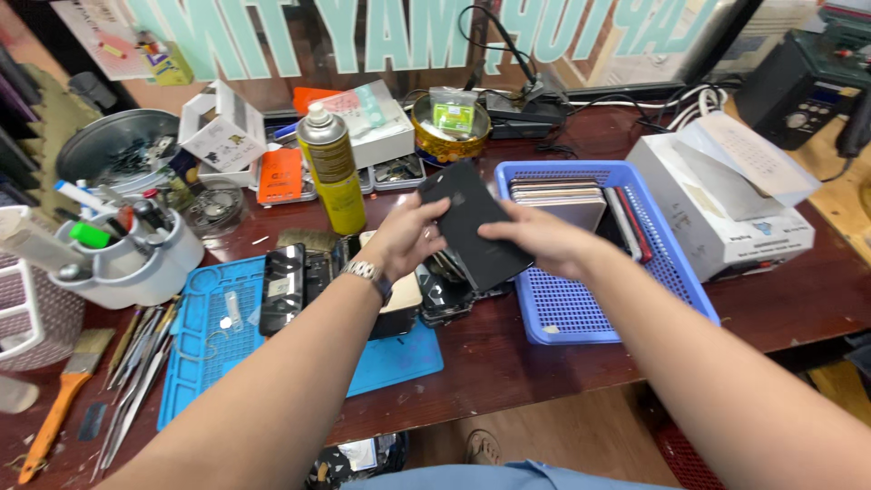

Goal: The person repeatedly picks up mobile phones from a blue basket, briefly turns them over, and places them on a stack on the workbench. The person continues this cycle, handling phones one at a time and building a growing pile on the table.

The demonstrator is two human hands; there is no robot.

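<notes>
Hands: left hand (406, 238) and right hand (543, 241) are both gripping one black phone (472, 227), holding it tilted above the workbench (798, 299) middle.
Baskets: one blue basket (581, 313) is sitting toward the right edge, holding a phone stack (561, 198).
Cans: one yellow spray can (333, 169) is standing near the back edge.
Mats: one blue mat (209, 340) is lying by the front edge.
Surface: dark wooden bench, cluttered.

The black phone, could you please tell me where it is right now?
In the head view, the black phone is held above the table centre by both hands, left hand and right hand, over the blue basket's left edge.
</notes>
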